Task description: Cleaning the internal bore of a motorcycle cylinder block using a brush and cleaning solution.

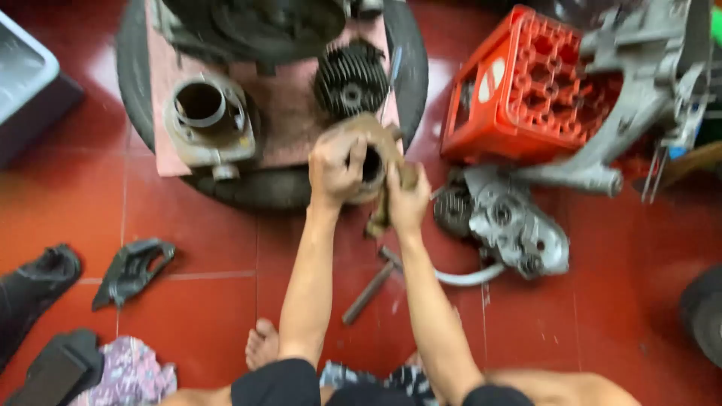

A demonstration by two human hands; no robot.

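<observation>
Two hands hold one rusty round engine part (374, 162) up over the red floor (195, 316). Left hand (336, 167) grips its left side, by the grey cylinder (207, 120). Right hand (406, 201) grips its right side, near the red crate (526, 86).

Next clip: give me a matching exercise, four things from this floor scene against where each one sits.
Things:
1. crate
2. hammer
3. metal cylinder
4. round brown part

Places:
A. on the pink board over the tyre
B. held up in both hands
C. on the red tiles between the forearms
D. upper right, beside the grey engine casing

Pairs: 1-D, 2-C, 3-A, 4-B
</observation>
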